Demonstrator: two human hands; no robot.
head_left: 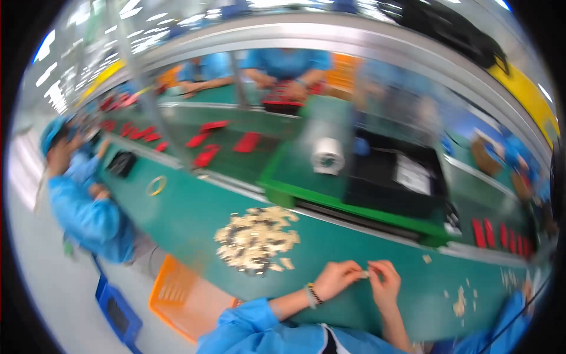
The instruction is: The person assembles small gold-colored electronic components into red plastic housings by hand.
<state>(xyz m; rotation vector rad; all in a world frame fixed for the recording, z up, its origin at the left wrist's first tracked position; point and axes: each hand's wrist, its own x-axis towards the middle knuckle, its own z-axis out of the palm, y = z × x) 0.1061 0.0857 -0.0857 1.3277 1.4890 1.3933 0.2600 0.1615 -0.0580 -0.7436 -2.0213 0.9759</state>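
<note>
My left hand point(338, 279) and my right hand point(385, 284) meet fingertip to fingertip over the green worktable point(194, 207). Both are closed in a pinch on a small pale piece point(364, 274), mostly covered by the fingers and too small to make out in detail. To the left of my hands lies a heap of small cream-coloured pieces point(256, 239) with some dark bits among them. A dark band and a light band circle my left wrist.
An orange crate point(187, 298) stands below the table's near edge. Beyond the table, red parts point(246, 142) lie on a conveyor, with a green platform carrying a black tray point(377, 192) and white roll point(328, 156). Co-workers in blue sit left, right and opposite. Small pieces point(460, 304) lie scattered right.
</note>
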